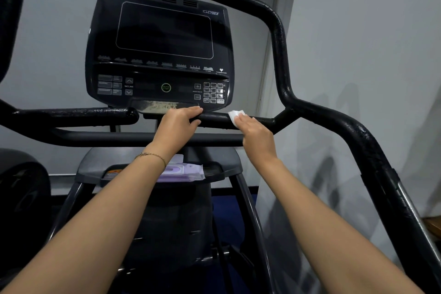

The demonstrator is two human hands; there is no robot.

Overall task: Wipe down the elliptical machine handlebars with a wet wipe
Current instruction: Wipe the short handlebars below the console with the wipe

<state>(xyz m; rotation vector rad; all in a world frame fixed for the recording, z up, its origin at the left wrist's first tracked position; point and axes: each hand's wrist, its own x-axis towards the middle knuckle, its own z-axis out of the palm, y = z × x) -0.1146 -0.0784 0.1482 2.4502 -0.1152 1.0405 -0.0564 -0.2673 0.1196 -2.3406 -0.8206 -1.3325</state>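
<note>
- Elliptical's the big thing here, with a dark console (162,55) dead centre and the screen off.
- Right handlebar (281,55) is black and bumpy. It curves up past the console and runs down to the lower right. Left handlebar (71,114) pokes in from the left and ends just short of the left hand.
- There's a short grip bar (214,118) sticking out sideways from the right handlebar, right under the console. Both hands are on it.
- Left hand (177,124) has its fingers curled tight round the free end of the grip bar.
- Right hand (255,133) is just beside it, fingers laid fairly flat and pressing the wipe onto the bar.
- Purple wipes pack (183,172) sits on the grey tray (229,164) below, partly behind the left wrist.
- Wipe (235,116) is white and bunched up, peeking out past the right fingertips.
- Thin gold bracelet (152,155) on the left wrist.
</note>
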